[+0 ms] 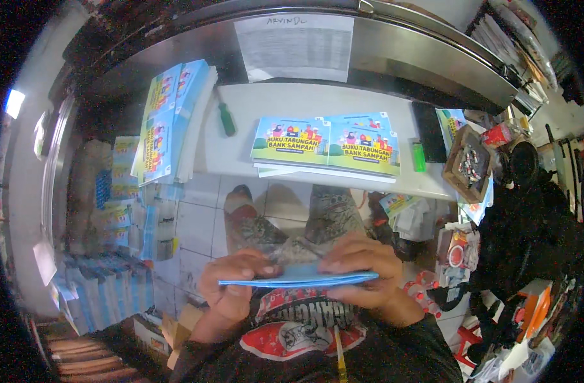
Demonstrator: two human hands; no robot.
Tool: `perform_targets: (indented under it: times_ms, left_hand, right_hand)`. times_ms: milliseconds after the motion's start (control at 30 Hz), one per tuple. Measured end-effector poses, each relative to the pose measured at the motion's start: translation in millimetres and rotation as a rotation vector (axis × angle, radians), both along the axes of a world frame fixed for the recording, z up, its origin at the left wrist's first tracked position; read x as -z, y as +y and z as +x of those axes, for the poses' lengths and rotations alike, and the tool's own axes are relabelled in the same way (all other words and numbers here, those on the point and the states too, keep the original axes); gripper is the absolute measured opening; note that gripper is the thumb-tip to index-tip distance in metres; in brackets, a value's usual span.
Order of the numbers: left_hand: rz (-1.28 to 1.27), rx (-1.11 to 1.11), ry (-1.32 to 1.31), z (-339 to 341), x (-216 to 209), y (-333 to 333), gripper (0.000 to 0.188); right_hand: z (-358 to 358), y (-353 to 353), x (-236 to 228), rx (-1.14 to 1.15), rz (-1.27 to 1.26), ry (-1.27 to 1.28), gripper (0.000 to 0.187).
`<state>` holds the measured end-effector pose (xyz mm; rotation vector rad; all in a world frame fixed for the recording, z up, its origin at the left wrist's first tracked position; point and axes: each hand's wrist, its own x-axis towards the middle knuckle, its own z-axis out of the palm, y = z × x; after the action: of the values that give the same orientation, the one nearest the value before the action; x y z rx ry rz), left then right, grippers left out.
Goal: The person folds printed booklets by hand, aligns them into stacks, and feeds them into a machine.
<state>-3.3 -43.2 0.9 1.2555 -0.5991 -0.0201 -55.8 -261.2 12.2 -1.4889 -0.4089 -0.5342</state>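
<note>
Close to my chest I hold a thin light-blue folded booklet [298, 278], seen nearly edge-on. My left hand [233, 281] pinches its left end, thumb below and fingers on top. Its right end sits between the thumb and fingers of my right hand [368, 268]. Beyond it, on the white table [231, 153], lies a small stack of printed cover sheets [327, 145], each with two matching yellow, blue and green covers side by side. A taller, fanned stack of the same sheets [170, 121] rests at the table's left end.
A green-handled screwdriver [226, 119] lies beside the left stack. On the right are a green lighter [419, 157], a dark flat object [428, 133] and a wooden ashtray [469, 163] full of cigarette butts. Bundled blue booklets [107, 287] are piled at lower left. A paper sheet [298, 48] hangs behind the table.
</note>
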Motion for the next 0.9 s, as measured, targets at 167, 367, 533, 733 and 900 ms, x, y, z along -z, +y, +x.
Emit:
perform_targets:
  times_ms: [167, 367, 533, 733, 900]
  left_hand:
    - [0.021, 0.025, -0.082, 4, -3, -2, 0.013]
    - [0.054, 0.047, -0.089, 3, -1, 1, 0.012]
    - [0.222, 0.156, -0.180, 8, -2, 12, 0.017]
    - [0.192, 0.158, 0.443, 6, -17, -3, 0.043]
    - [0.465, -0.100, 0.416, 18, -5, -3, 0.026]
  right_hand:
    - [0, 2, 4, -0.044, 0.031, -0.014, 0.024]
    - [1, 1, 8, -0.056, 0.020, -0.047, 0.025]
    - [-6, -1, 11, -0.041, 0.069, 0.020, 0.025]
    - [-5, -1, 50, 0.084, 0.422, 0.493, 0.040]
    - [19, 3, 59, -0.170, 0.786, 0.623, 0.066]
